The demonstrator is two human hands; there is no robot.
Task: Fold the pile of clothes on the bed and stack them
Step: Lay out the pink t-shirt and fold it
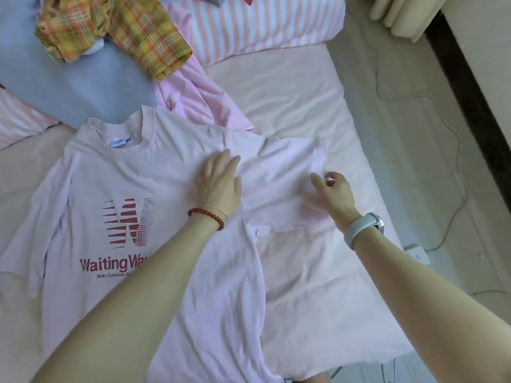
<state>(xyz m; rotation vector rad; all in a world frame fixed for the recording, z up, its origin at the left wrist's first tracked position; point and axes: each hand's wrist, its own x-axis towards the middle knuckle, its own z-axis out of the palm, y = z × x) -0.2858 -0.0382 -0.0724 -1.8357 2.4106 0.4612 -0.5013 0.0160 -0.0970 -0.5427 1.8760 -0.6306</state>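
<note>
- A pale pink T-shirt lies spread face up on the bed, filling the middle and the 7 o'clock part of the view; its neck points to 11 o'clock and its hem runs off the bottom edge.
- On the chest is a dark red "W" logo with the words "Waiting Wa…" under it, partly hidden by the left forearm.
- The shirt's sleeve on the 3 o'clock side lies stretched out flat over the sheet.
- The left hand rests flat on the shirt near the shoulder seam, fingers straight and together, holding nothing; a red bead bracelet and a thin gold one sit at the wrist.
- The right hand is at the sleeve's outer edge, at 3 o'clock from the left hand; its fingers curl at the cuff, but whether they pinch the cloth I cannot tell. A pale watch is on that wrist.
- At 11 o'clock from the shirt lie other clothes: a blue garment, a yellow-orange plaid garment on top of it, and a pink garment just beside the shirt's shoulder.
- A pink-and-white striped pillow lies at 12 o'clock.
- On the floor at 3 o'clock a white cable trails down to a white power strip.
</note>
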